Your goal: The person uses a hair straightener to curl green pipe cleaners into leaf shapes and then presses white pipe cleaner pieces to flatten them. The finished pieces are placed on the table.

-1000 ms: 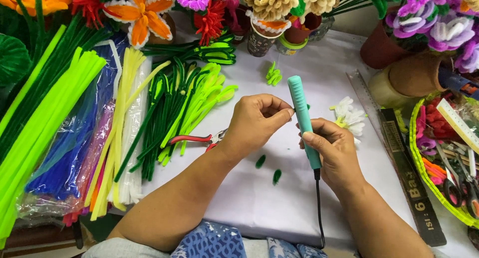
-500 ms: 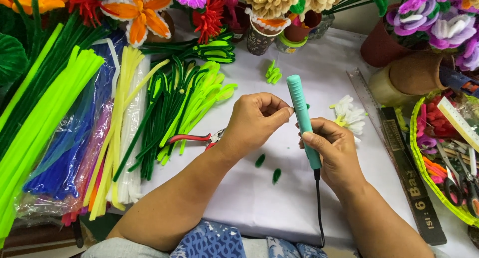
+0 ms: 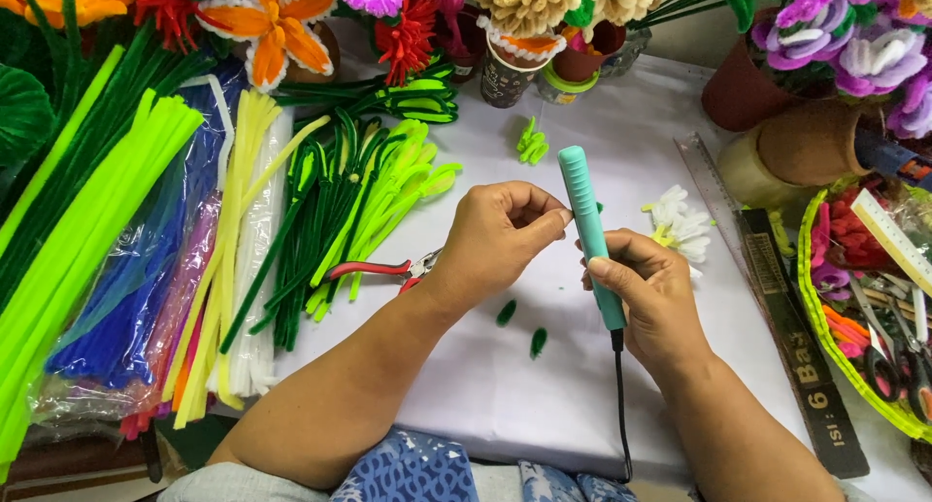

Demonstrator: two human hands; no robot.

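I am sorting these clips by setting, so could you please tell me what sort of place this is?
Probably a home craft table for making pipe-cleaner flowers: bundles of pipe cleaners lie on the white table, finished flowers stand in pots behind, and the right hand holds a corded teal heating tool.

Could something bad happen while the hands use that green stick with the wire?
Maybe. The left hand pinches right against the teal corded wand tool held by the right hand; if it is hot, fingertips could burn. Its black cord hangs off the white table edge and might snag.
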